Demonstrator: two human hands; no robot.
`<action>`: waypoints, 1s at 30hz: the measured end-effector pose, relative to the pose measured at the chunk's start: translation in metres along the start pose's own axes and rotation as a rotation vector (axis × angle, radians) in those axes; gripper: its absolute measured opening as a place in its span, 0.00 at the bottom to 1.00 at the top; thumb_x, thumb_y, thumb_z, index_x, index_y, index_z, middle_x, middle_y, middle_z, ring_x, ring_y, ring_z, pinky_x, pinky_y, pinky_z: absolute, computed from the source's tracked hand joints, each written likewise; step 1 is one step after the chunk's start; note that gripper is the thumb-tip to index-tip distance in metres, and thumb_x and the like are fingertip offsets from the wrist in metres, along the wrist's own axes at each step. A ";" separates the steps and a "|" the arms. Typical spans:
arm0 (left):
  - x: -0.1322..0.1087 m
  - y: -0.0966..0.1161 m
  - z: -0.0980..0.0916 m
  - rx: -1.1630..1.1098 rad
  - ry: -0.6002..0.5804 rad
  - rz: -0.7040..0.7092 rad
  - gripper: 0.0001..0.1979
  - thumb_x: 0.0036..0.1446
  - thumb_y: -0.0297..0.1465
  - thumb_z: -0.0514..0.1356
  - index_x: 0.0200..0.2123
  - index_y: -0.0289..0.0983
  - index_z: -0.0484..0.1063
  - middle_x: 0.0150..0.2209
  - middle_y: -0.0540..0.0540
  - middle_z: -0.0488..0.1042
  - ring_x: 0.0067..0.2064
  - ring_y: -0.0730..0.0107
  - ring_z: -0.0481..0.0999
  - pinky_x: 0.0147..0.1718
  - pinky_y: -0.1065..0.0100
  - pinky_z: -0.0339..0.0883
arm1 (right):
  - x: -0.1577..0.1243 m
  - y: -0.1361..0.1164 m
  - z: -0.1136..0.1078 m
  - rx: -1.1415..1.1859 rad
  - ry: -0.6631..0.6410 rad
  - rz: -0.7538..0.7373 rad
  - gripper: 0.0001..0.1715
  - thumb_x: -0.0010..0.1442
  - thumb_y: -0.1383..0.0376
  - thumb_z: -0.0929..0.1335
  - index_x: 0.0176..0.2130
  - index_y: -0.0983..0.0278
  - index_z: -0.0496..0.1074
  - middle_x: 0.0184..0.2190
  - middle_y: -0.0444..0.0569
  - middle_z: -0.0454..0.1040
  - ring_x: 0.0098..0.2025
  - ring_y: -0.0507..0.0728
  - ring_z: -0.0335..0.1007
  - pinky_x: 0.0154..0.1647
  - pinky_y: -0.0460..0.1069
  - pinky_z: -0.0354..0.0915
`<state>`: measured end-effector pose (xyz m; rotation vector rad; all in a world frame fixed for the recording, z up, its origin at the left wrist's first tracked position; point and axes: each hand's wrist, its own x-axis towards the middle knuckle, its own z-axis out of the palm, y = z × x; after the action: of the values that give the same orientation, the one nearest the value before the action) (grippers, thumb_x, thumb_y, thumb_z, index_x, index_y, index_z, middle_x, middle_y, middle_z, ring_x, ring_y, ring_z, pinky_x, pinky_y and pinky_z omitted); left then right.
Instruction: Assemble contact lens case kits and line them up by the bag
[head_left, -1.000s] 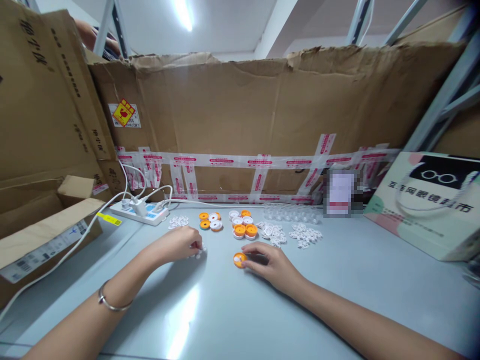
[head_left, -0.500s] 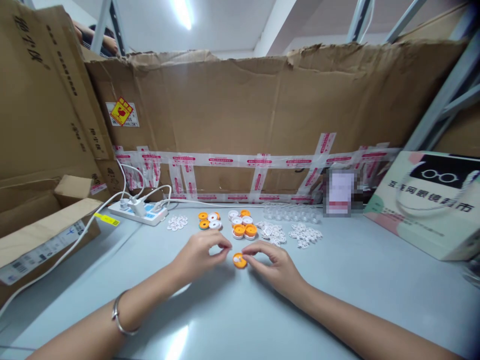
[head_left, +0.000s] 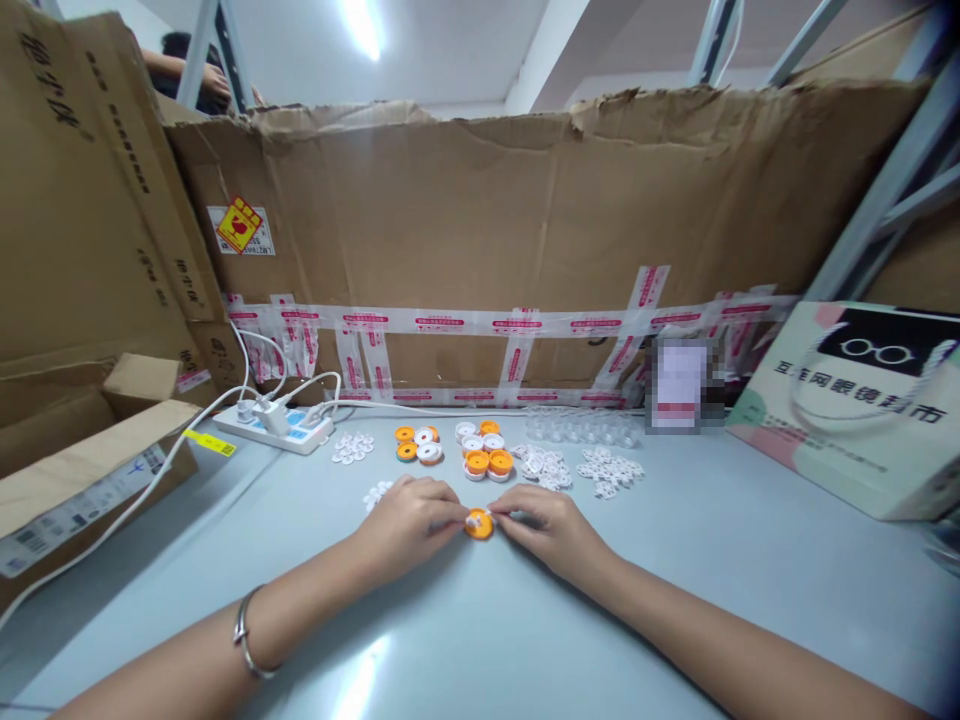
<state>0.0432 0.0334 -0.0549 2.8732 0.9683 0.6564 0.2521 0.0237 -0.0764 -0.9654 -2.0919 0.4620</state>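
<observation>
A round orange plastic disc (head_left: 480, 532) with a raised rim lies on the table between my hands, small white bits showing inside it. My left hand (head_left: 414, 522) is closed in a pinch at the disc's left edge; what its fingertips hold is hidden. On the other side, my right hand (head_left: 553, 525) pinches close to the disc's upper right rim, with something tiny and pale at its fingertips. Beyond my left hand is a group of small white pieces (head_left: 376, 493), partly covered by it. Stacked orange and white discs (head_left: 487, 462) stand farther back.
More orange and white discs (head_left: 418, 446), small white round pieces (head_left: 352, 448) and white flat parts (head_left: 611, 470) lie along the back. Clear plastic pieces (head_left: 583, 428) line the cardboard wall (head_left: 487, 210). A power strip (head_left: 281, 428) and open carton (head_left: 97, 485) sit left, a printed bag (head_left: 847, 420) right.
My left hand has come right and down to the disc's left edge, uncovering the small white pieces behind it. My right hand stays beside the disc.
</observation>
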 end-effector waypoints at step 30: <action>-0.004 -0.001 0.004 0.024 -0.138 -0.022 0.09 0.57 0.29 0.56 0.39 0.44 0.74 0.38 0.52 0.75 0.37 0.71 0.74 0.35 0.69 0.55 | -0.003 0.010 0.005 -0.325 -0.133 -0.303 0.11 0.58 0.71 0.62 0.38 0.64 0.72 0.31 0.52 0.74 0.34 0.56 0.69 0.35 0.50 0.67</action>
<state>0.0417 0.0322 -0.0596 2.8785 0.9940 0.4409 0.2543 0.0277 -0.0874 -0.7905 -2.4333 0.0304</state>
